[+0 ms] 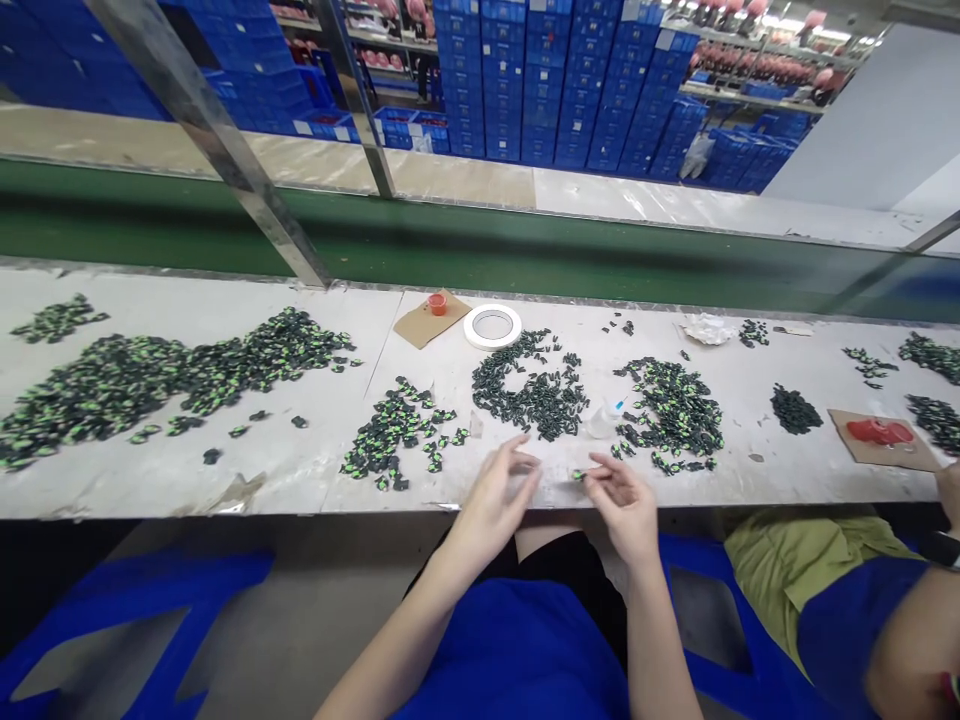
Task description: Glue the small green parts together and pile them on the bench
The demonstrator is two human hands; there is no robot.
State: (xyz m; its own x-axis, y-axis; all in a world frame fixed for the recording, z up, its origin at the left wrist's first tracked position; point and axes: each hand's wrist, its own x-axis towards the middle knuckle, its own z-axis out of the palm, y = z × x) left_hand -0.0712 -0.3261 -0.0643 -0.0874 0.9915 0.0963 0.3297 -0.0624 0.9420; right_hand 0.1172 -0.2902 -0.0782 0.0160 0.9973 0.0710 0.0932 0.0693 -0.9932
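My right hand [624, 502] pinches a small black-and-green part [578, 476] between thumb and fingertips, just above the table's front edge. My left hand [501, 490] hovers beside it with thumb and fingers apart; nothing shows between them. Just beyond the left fingertips lies a pile of small dark pieces [551, 405]. A heap of black-and-green parts [679, 405] sits to the right of it, and another heap of such parts [386, 435] to the left. Between the piles rests a small clear item with a blue tip [619, 405], its kind unclear.
A white tape roll [471, 328] and cardboard with a red cup [437, 303] stand behind the piles. A long heap of parts [135, 375] covers the left side. At right, a co-worker's arm [919, 630] is near cardboard with red containers [877, 432]. Metal posts rise behind.
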